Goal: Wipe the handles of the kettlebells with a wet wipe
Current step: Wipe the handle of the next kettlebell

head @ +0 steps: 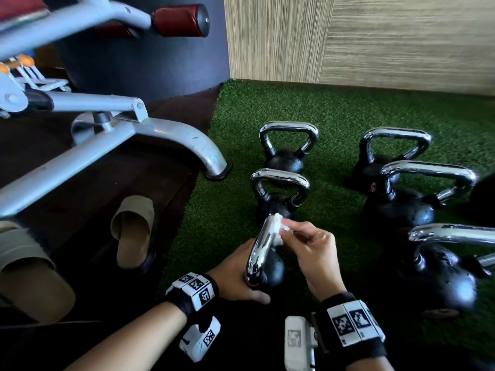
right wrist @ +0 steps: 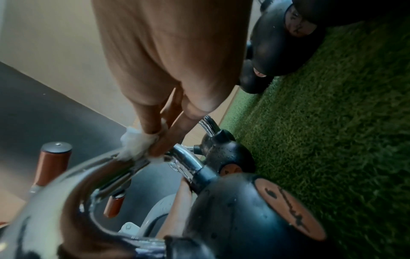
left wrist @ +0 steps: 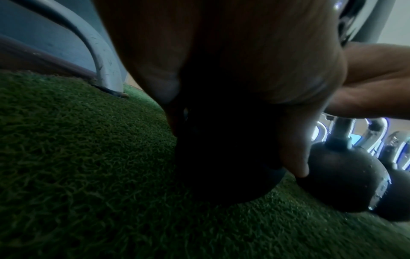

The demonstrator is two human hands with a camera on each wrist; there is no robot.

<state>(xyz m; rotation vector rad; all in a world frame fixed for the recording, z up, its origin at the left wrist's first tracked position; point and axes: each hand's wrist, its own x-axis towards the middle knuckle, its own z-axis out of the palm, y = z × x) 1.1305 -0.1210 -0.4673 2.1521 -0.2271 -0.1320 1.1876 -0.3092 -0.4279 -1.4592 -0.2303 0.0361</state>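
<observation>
You are in a gym corner: green artificial turf (head: 348, 111) carries several black kettlebells (head: 284, 156) with chrome handles, and beside it on dark flooring stands a grey steel exercise machine (head: 112, 124) with red padded rollers (head: 179, 20). Wood-grain panelling (head: 375, 36) lines the wall.

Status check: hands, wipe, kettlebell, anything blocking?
Right hand pinches wet wipe against the near kettlebell's chrome handle. Left hand steadies that kettlebell at its body. Other kettlebells stand apart on the turf; nothing blocking.
</observation>
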